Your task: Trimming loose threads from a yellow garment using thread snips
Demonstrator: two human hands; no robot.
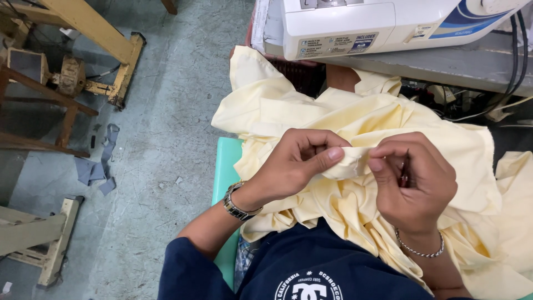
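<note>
**Two hands pinch one fold of pale yellow cloth**

The left hand (297, 161) comes in from seven o'clock, wrist bent, thumb laid flat along a folded edge of the yellow cloth (355, 119) with the curled fingers behind it, pinching the fold. The right hand (413, 178) rises from five o'clock, thumb and forefinger pressed on the same fold just beside the left thumb; its other fingers curl inward around something dark that I cannot make out.

The cloth is heaped over the person's lap at centre, spilling toward three o'clock.

Counted: two hands, one wristwatch (236, 203) on the left wrist, one chain bracelet (420, 247) on the right.

At twelve o'clock sits one white sewing machine (388, 22), with a rectangular grey-and-blue sticker on its front face and a blue swoosh panel toward one o'clock.
</note>
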